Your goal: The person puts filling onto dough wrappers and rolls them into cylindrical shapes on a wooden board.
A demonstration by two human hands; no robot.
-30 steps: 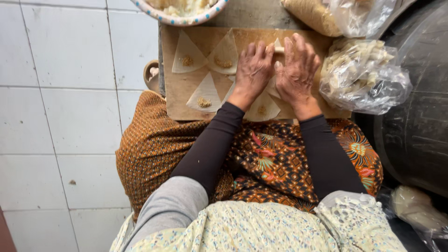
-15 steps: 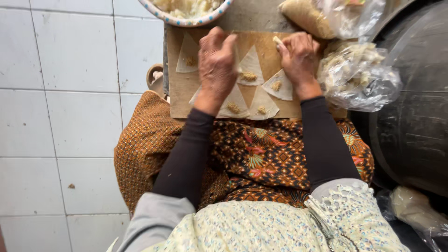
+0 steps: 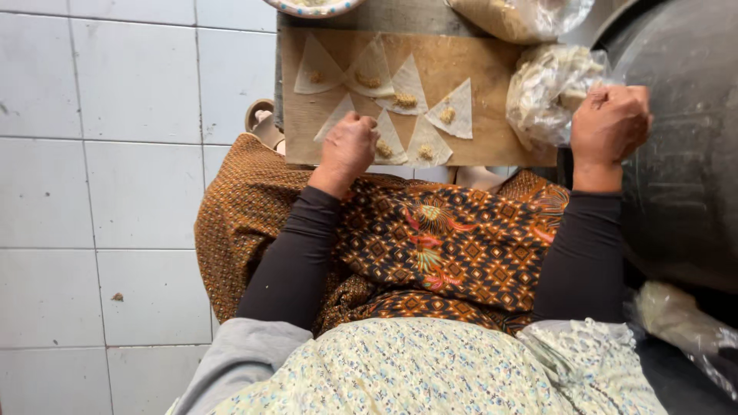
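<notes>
Under the left hand (image 3: 350,146), on a wooden board (image 3: 492,131) laid across the lap, lie seven triangular pastry wrappers (image 3: 407,81), each with a small dab of brownish filling (image 3: 405,100) near its centre. The left hand is curled into a loose fist, knuckles up, resting on the near edge of the board and touching the nearest wrapper; whether it pinches anything cannot be told. The right hand (image 3: 610,123), well to the right of the board, is closed on the crinkled clear plastic bag (image 3: 550,92) that bulges with pale contents.

The wrappers look thin, limp and light, likely to tear or crease if dragged; a corner or free edge, lifted with the fingertips and clear of the filling, appears the safest hold. The filling seems loose and crumbly and could roll off a tilted sheet. The bag looks soft and slippery, best taken by gathered film at its neck.

Beyond the left hand a patterned bowl (image 3: 315,9) rims the board; right of the right hand stands a large dark metal vessel (image 3: 684,184).
</notes>
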